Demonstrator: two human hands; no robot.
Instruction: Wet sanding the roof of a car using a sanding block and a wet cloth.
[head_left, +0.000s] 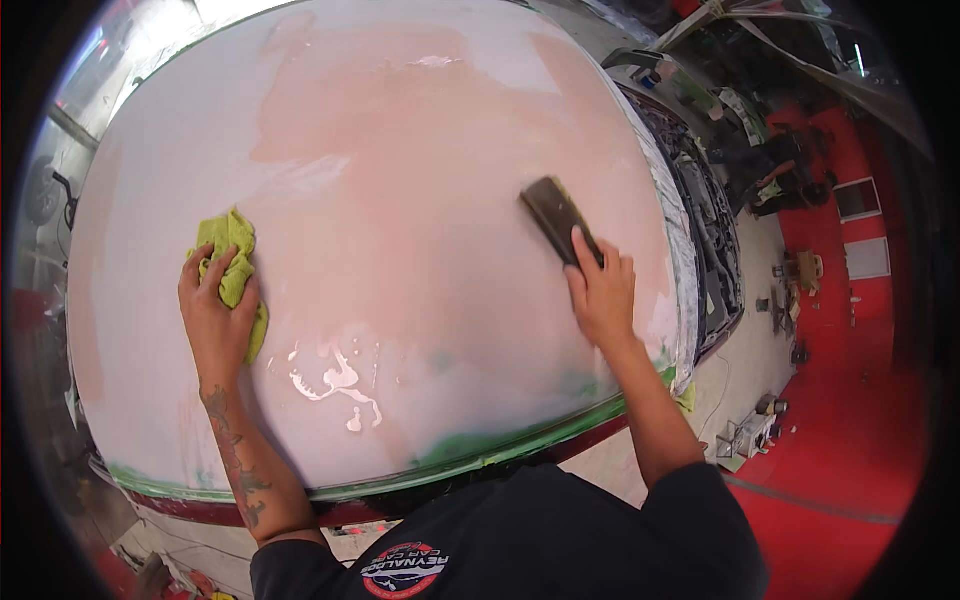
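"Head view: where are the held things, and how do the fingers sit?"

"The dark brown, oblong block point(553, 215) is on the broad, curved, pink-and-white panel point(400, 240), right of centre. Its near end is in the right hand point(606, 300), index finger along the top, thumb beside it; the remaining fingertips are hard to make out. The left hand point(222, 292) has fingers spread over a crumpled yellow-green fabric cloth point(236, 284); I can't tell whether they pinch it."

"How would they handle?"

"The block looks light and fairly stiff, best gripped by its 2 long sides. The cloth looks soft, best bunched under the palm. The panel's wet gloss suggests slipperiness."

"Any writing?"

"1 round, red-white-and-dark emblem point(405, 570) with lettering, on the dark fabric shirt point(530, 530). I can read none on block or cloth."
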